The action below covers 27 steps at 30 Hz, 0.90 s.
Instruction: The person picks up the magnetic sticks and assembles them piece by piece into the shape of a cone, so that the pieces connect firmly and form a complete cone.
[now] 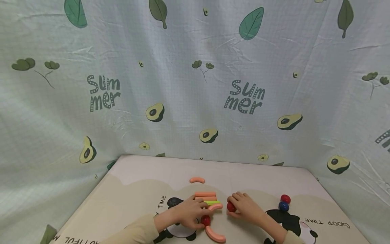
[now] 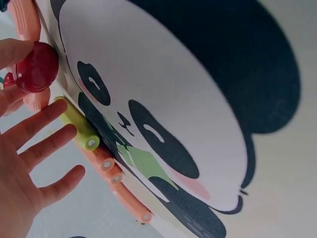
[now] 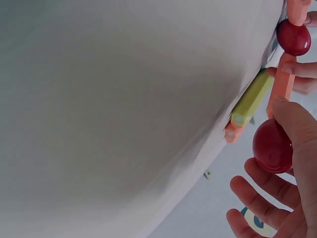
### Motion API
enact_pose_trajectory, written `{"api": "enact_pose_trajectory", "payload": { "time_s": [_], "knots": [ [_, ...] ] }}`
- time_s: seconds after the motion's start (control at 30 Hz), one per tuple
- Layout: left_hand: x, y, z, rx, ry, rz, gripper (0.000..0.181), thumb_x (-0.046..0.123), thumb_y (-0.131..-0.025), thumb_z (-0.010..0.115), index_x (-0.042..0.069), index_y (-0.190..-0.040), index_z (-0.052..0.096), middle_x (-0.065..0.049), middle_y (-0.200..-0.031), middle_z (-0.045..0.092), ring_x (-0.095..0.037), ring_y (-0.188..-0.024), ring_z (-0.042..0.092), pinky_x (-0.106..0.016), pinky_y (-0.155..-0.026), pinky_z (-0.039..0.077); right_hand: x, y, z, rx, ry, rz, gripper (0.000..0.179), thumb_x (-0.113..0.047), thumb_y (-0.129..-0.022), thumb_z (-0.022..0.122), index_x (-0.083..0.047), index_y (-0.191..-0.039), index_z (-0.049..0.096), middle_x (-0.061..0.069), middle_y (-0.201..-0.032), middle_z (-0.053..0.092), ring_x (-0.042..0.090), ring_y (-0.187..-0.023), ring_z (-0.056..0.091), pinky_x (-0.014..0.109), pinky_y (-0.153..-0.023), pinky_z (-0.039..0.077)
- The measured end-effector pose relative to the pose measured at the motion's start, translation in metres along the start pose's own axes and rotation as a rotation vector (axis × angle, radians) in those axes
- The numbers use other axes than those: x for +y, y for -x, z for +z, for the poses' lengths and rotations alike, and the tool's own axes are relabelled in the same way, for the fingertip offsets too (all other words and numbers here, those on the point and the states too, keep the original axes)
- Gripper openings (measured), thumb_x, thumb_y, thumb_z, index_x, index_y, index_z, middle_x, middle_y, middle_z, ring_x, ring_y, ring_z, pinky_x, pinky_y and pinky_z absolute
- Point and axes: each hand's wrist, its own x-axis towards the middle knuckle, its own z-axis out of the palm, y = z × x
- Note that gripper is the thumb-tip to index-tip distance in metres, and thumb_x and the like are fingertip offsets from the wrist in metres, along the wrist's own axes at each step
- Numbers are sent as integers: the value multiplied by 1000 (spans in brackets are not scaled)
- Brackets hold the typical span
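Between thumb and index finger, my left hand pinches a glossy red ball down at the table, its other fingers spread. That ball sits between the ends of two curved orange pieces, an upper one and a lower one. The left fingers reach over the upper piece. Off to the right, my right hand holds a second red ball by thumb and index finger, near the free end of the upper curved piece. A green ribbed rod lies just beyond, beside straight orange rods.
Farther back lies another curved orange piece. A red ball and a blue ball rest together on the right. The tabletop carries panda prints, and a patterned curtain hangs behind it.
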Motion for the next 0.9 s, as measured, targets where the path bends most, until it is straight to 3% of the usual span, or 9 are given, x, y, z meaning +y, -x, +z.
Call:
{"api": "enact_pose_trajectory", "payload": {
  "time_s": [0.27, 0.47, 0.9],
  "knots": [
    [-2, 1, 2, -1, 9, -6, 39, 47, -85, 50, 32, -121, 51, 10, -97, 57, -3, -75, 40, -21, -65, 30, -5, -7, 1, -23, -11, 8, 35, -48, -77, 61, -19, -95, 53, -9, -83, 52, 5, -75, 41, 28, -67, 37],
    [-2, 3, 2, -6, 22, -10, 40, 50, -85, 49, 32, -121, 50, 10, -97, 57, -3, -77, 40, -23, -68, 34, -7, -12, 5, -77, -32, 29, 37, -50, -78, 59, -19, -97, 53, -9, -84, 51, 6, -78, 42, 30, -69, 38],
    [-2, 2, 1, -38, 10, -18, 42, 52, -85, 48, 33, -122, 50, 8, -110, 58, -9, -91, 48, -29, -75, 39, -6, -16, 9, -29, -2, -16, 36, -51, -77, 59, -20, -93, 52, -10, -81, 49, 5, -74, 41, 26, -64, 34]
  ]
}}
